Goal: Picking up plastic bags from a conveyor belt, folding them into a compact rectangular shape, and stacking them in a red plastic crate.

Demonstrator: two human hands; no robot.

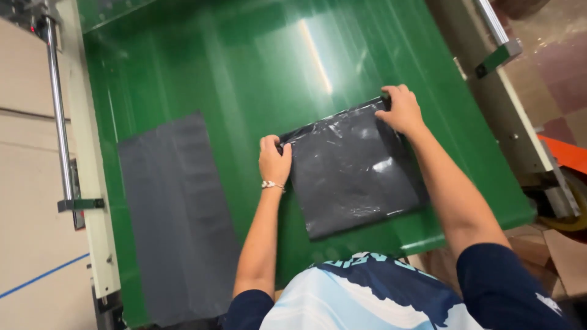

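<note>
Gripping far corners of glossy black plastic bag [353, 168], lying flat on green conveyor belt [244, 67] near its front edge. Left hand [274, 160] pinching far-left corner, fingers curled shut on film. Right hand [400, 110] clamping far-right corner, closed tight. Lying flat well left of bag: matte grey sheet [177, 220]. Running along belt's left side: metal rail [58, 110].

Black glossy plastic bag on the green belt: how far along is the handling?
Done: the black glossy plastic bag lies flat on the green conveyor belt. In hand: left hand and right hand pinch its far corners. Left: the flat grey plastic sheet beside the left hand lies untouched.
</note>
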